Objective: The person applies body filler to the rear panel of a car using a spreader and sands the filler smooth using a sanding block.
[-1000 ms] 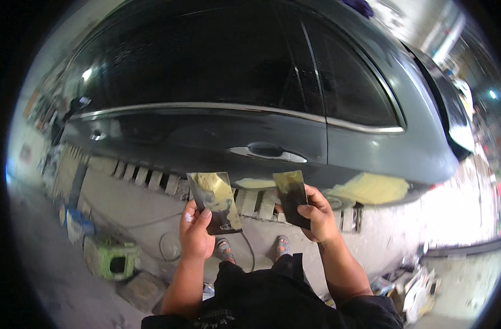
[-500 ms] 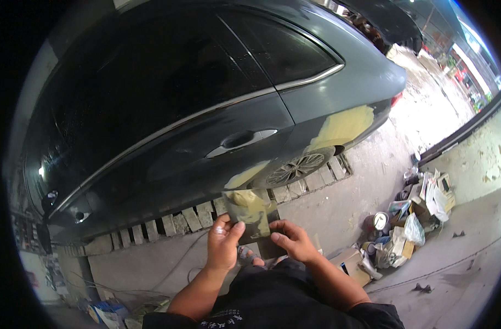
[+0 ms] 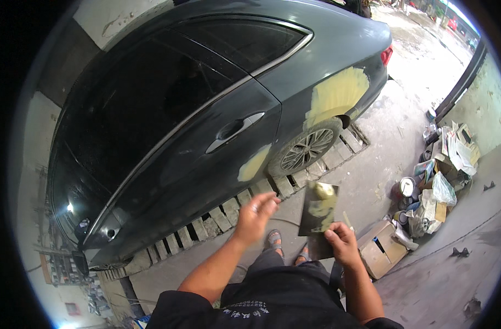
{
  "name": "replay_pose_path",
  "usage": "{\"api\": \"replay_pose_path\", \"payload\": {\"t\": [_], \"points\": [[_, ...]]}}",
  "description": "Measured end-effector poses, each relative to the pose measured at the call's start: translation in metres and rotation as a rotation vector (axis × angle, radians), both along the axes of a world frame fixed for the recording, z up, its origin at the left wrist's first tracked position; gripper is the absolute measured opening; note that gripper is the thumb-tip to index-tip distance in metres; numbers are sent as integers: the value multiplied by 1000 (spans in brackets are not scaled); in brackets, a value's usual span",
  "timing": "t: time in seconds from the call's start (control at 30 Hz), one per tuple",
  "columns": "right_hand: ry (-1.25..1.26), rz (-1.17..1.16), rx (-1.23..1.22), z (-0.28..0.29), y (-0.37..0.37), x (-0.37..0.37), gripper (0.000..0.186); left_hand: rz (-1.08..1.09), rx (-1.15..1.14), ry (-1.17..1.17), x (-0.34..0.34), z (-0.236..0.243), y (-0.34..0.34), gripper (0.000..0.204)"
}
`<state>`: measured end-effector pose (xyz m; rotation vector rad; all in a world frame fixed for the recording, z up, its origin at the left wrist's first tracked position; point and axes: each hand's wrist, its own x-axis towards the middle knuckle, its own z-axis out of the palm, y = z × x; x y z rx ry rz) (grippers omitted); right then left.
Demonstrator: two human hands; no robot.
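Observation:
My right hand (image 3: 343, 241) grips a dark flat plate (image 3: 308, 222) by its lower right corner, the thumb on top. Yellow putty (image 3: 322, 208) lies smeared over it, with a thicker lump near the upper end. A second dark flat piece (image 3: 320, 248) shows below the plate, by the same fingers. My left hand (image 3: 256, 217) hovers to the left, apart from the plate, its fingers loosely bent and holding nothing I can see. In front stands a dark grey car (image 3: 206, 159), with yellow putty patches on the rear door's lower edge (image 3: 255, 163) and above the rear wheel (image 3: 338, 96).
Under the car's side runs a row of slats or blocks (image 3: 220, 218). Along the right wall lie a cardboard box (image 3: 379, 249), an open can (image 3: 407, 187), plastic bags (image 3: 443, 189) and a heap of papers (image 3: 459, 148). A hose (image 3: 286, 221) crosses the floor near my feet.
My left hand has let go of the plate and moved away from it. My right hand has carried the plate to the right. The view has turned, so the car appears shifted.

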<state>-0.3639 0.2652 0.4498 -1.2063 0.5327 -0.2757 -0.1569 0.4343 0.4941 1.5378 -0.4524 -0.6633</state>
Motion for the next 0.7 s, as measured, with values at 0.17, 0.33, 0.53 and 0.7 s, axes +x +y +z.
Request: {"api": "replay_pose_path", "payload": {"t": [0.17,0.33,0.53,0.7], "points": [[36,-244,-15,-5,-7,-30,11,305,331,-882,146,-40,12,24],[3,-502,-16,-15,2,-54,12,173,492,-1331,238,-55,-12,28],[29,-649,6,-18,22,-74,12,-203,1100,-871,271,-51,-74,51],[33,-689,0,-29,37,-82,11,-120,1177,-853,266,-60,-82,55]]}}
